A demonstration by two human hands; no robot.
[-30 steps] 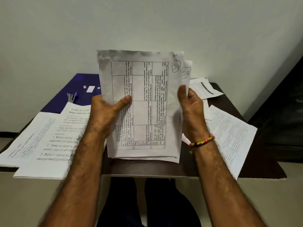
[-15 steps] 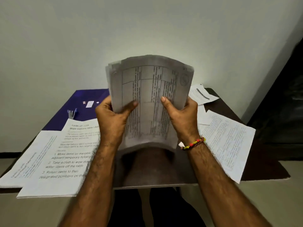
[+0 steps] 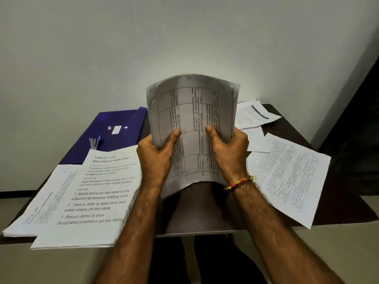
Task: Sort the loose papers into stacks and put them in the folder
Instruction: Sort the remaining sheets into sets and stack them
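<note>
I hold a stack of printed sheets with a table on the top page (image 3: 192, 111) upright above the middle of the table, bowed outward between my hands. My left hand (image 3: 155, 154) grips its left edge and my right hand (image 3: 229, 150) grips its right edge, both thumbs on the front page. A dark blue folder (image 3: 117, 132) lies flat at the back left. Two stacks of typed papers (image 3: 90, 199) lie at the left front, overlapping the folder. Loose sheets (image 3: 287, 177) lie at the right, with another sheet (image 3: 254, 113) behind them.
The dark brown table (image 3: 196, 218) stands against a pale wall. Papers at the left and right hang over its front edge. A dark opening lies at the far right. A beaded bracelet is on my right wrist.
The stack was held flat and wide; my hands have pushed inward and bowed it. It sits lower, and my view has tilted down a little.
</note>
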